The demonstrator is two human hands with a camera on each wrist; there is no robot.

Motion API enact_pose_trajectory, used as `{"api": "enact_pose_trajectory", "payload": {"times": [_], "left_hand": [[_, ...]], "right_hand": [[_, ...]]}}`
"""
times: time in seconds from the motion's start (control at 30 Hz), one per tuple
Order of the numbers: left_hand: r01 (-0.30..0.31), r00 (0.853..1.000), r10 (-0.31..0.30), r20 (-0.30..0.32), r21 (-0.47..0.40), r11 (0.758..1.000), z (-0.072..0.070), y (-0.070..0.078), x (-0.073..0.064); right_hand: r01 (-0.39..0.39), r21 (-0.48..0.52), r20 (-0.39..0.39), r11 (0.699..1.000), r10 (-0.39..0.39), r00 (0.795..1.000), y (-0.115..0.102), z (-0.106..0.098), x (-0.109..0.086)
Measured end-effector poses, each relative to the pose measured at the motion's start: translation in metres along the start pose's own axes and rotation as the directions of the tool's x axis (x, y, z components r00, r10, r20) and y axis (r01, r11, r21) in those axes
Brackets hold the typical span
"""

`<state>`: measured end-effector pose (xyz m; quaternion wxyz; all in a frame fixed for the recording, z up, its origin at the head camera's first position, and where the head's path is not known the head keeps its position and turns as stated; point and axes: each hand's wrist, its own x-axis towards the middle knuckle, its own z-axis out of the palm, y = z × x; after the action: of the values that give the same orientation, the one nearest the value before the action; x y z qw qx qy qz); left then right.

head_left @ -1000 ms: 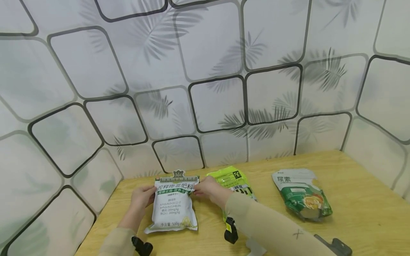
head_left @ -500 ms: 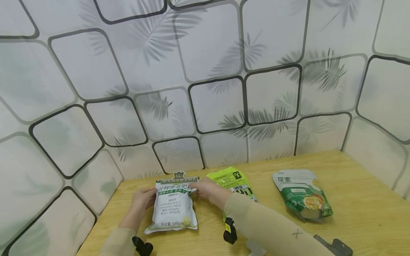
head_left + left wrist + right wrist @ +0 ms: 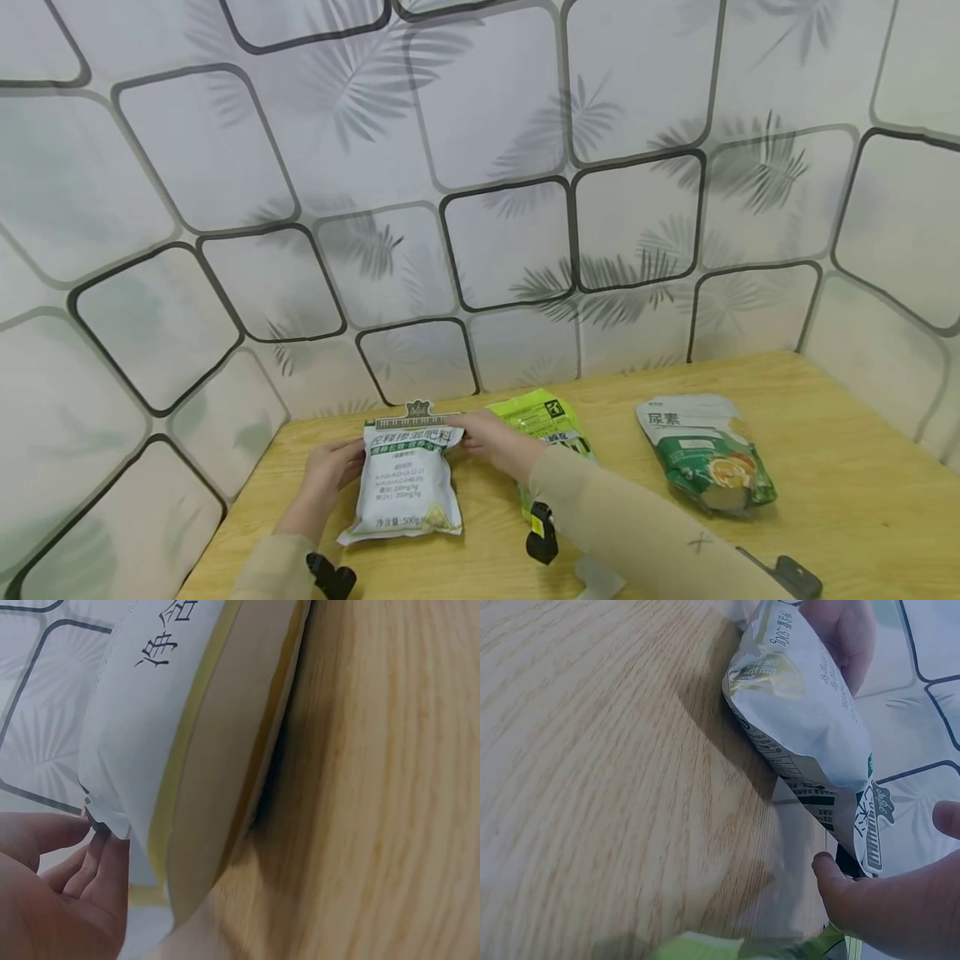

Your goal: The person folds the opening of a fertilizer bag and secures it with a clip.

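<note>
A white fertilizer bag [image 3: 408, 492] with green and black print leans back above the table at left centre. Along its top edge runs a grey clip-like strip [image 3: 418, 410] with a crown-shaped piece. My left hand [image 3: 330, 471] is at its upper left side; in the left wrist view, thumb and fingertips pinch the bag's edge. At the upper right corner is my right hand [image 3: 495, 443]. In the right wrist view, its thumb and finger [image 3: 829, 874] are spread apart, with the bag's corner close between them.
A yellow-green bag [image 3: 536, 412] lies partly behind my right hand and forearm. Farther right lies a green and white urea bag [image 3: 708, 454]. The wooden table [image 3: 847, 467] meets a patterned wall covering [image 3: 517, 250]. A dark bracket-like piece [image 3: 795, 575] is at the lower right.
My right thumb moved onto the front of the bag's upper right corner, then back up toward the top edge. The left hand and the bag have barely moved.
</note>
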<state>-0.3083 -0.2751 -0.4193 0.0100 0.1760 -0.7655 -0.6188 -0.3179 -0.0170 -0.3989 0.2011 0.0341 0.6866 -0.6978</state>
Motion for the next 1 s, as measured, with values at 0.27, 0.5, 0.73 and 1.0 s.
{"api": "enact_pose_trajectory", "payload": {"times": [0.27,0.5,0.73,1.0], "left_hand": [[-0.016,1.0,0.017,0.017,-0.015,1.0,-0.001,0.002,-0.001],[-0.023,0.999,0.023,0.022,-0.023,0.999,-0.003,0.002,-0.002],[-0.008,1.0,0.009,0.029,-0.023,1.0,-0.005,0.004,-0.002],[-0.006,0.998,0.008,0.056,-0.04,0.999,-0.009,0.005,-0.003]], "right_hand": [[0.006,0.008,0.017,1.0,-0.006,1.0,-0.001,-0.007,-0.001],[0.011,0.022,0.052,1.0,-0.012,0.999,-0.002,-0.009,-0.003],[0.015,0.027,0.08,1.0,-0.017,0.997,-0.003,-0.014,-0.002],[0.019,0.012,0.089,1.0,-0.02,0.996,-0.005,-0.02,-0.002]]}}
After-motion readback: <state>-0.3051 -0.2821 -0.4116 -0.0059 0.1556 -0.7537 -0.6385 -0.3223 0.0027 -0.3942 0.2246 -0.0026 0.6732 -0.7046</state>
